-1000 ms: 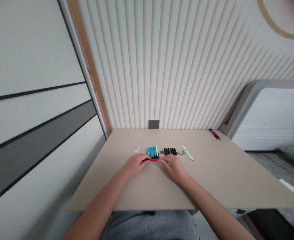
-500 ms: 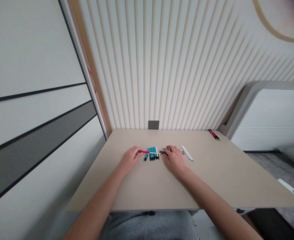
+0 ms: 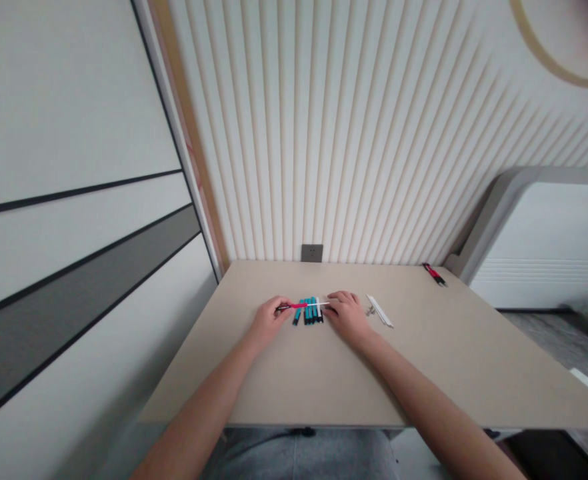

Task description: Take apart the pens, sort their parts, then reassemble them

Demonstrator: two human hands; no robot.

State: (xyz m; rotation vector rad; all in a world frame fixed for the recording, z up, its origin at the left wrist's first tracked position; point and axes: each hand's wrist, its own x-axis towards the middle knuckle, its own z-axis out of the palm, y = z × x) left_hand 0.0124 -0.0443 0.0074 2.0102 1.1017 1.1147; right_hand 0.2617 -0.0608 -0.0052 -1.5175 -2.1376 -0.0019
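Note:
Over the desk (image 3: 304,373), my left hand (image 3: 269,317) is closed around a slim red-and-black stick (image 3: 299,305) with a thin pale shaft pointing right; its exact kind is unclear. My right hand (image 3: 345,312) is curled at the end of that shaft, its fingertips around something dark and small that they mostly hide. Beneath the stick lie several short teal-and-black pieces (image 3: 311,312) side by side, with a white-and-black piece (image 3: 319,313) at their right end.
Right of my right hand lie small metallic parts (image 3: 371,311) and thin white strips (image 3: 380,311). A red-and-black item (image 3: 434,275) rests at the desk's back right. A dark wall socket (image 3: 312,253) sits above the rear edge, and a white-and-grey cabinet (image 3: 99,280) rises at left.
The view has shifted slightly. The pale shaft's end now reaches my right fingertips, where a small gap to the dark item showed before. More of the metallic parts is visible.

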